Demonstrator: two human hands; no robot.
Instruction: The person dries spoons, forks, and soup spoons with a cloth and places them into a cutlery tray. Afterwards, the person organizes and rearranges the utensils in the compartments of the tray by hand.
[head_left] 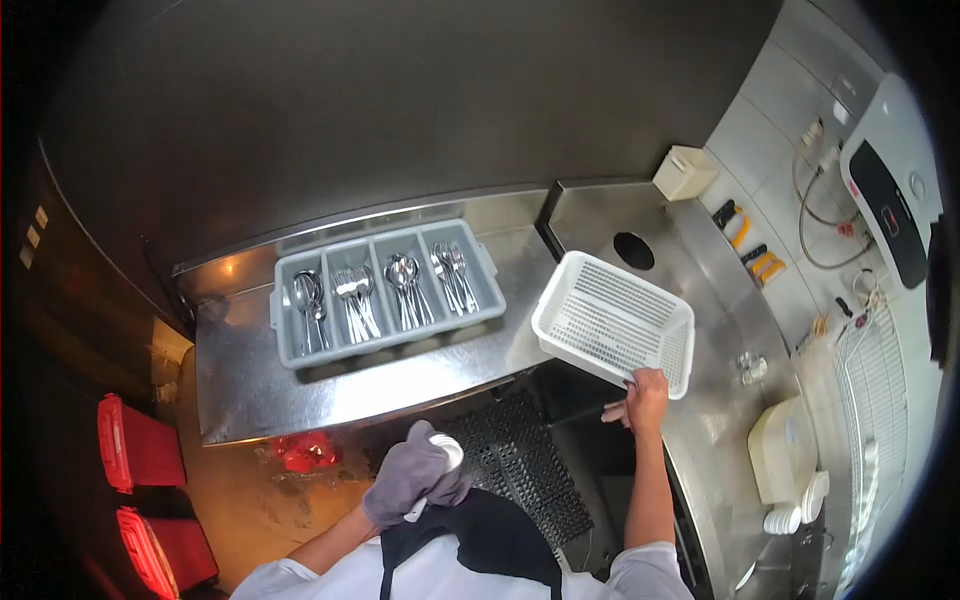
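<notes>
My right hand (646, 402) is closed on the near rim of a white perforated plastic basket (541, 318), which has nothing inside that I can see. The basket is over the steel counter's corner. Near my chest, my left hand is hidden under a grey cloth (415, 478) that it holds. A white curved piece (449, 452) pokes out of the cloth; its kind cannot be made out. To the left, a grey cutlery tray (345, 352) stands on the counter. Its compartments hold spoons (310, 300) and forks (355, 300), with several more pieces of cutlery in the others.
The steel counter (240, 385) bends right, with a round dark hole (633, 251) behind the basket. A cream container (783, 450) and stacked white dishes (783, 518) stand at right. Yellow-handled tools (765, 265) are by the tiled wall. Red bins (140, 445) are on the floor left.
</notes>
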